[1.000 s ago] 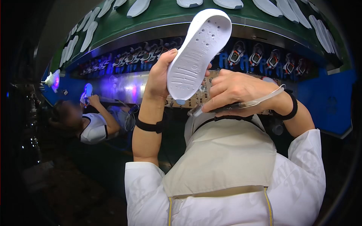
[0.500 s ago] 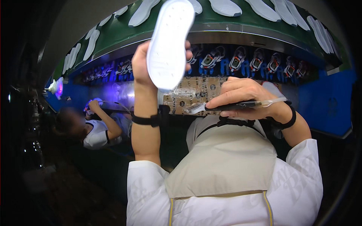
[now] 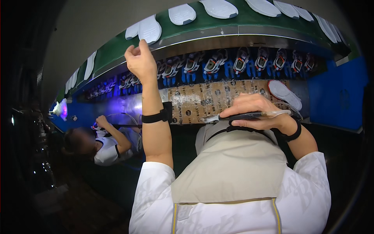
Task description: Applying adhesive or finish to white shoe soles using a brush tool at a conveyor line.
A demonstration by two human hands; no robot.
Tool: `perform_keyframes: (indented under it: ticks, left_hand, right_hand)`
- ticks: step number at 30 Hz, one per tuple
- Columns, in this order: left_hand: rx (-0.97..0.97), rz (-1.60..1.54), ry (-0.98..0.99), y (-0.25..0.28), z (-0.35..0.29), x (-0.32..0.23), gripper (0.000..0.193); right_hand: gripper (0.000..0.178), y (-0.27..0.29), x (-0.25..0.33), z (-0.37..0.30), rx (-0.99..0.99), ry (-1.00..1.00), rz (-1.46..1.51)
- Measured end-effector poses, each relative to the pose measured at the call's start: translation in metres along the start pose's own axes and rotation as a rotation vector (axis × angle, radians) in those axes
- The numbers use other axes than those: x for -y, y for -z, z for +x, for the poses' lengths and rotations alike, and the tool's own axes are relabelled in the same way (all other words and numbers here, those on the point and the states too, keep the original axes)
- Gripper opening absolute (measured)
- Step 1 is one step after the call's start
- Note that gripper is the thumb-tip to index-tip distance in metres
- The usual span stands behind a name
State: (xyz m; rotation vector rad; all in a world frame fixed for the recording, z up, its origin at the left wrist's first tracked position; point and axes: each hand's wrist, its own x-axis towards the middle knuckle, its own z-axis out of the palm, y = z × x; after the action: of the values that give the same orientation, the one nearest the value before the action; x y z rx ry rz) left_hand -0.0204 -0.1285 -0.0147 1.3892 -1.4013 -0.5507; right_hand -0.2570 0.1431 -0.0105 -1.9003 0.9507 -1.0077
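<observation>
My left hand [image 3: 141, 64] is raised at the edge of a green belt [image 3: 191, 31], its fingers apart and holding nothing. Just beyond its fingertips a white shoe sole [image 3: 150, 29] lies on the belt, overlapping another sole [image 3: 132, 31]. Whether a fingertip still touches it I cannot tell. Low over the cardboard-covered bench, my right hand [image 3: 253, 111] is closed round a black-handled brush [image 3: 245, 116]. The brush's pale tip points left, and a clear tube runs from its rear end. A white, red-edged shoe sole [image 3: 285, 95] rests on the bench beyond that hand.
Several white soles [image 3: 219, 8] line the belt. Below it, a rack holds several laced shoes [image 3: 241, 61]. Brown printed cardboard [image 3: 206, 97] covers part of the bench. A co-worker [image 3: 113, 142] sits at the left near a purple-lit lamp [image 3: 60, 109]. A blue panel [image 3: 337, 97] stands right.
My left hand has let go of the white sole it held up; a sole now lies on the belt by its fingertips. My right hand keeps the brush, slightly lower.
</observation>
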Motion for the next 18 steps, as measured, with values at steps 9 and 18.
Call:
perform_keyframes:
  ticks: [9, 18]
  left_hand:
    - [0.248, 0.414, -0.809, -0.029, 0.085, 0.04, 0.04]
    - [0.347, 0.911, -0.303, 0.0, 0.186, 0.061, 0.054]
  right_hand:
    - [0.03, -0.005, -0.004, 0.012, -0.024, -0.041, 0.021]
    - [0.03, -0.004, -0.012, 0.015, -0.063, -0.101, 0.021]
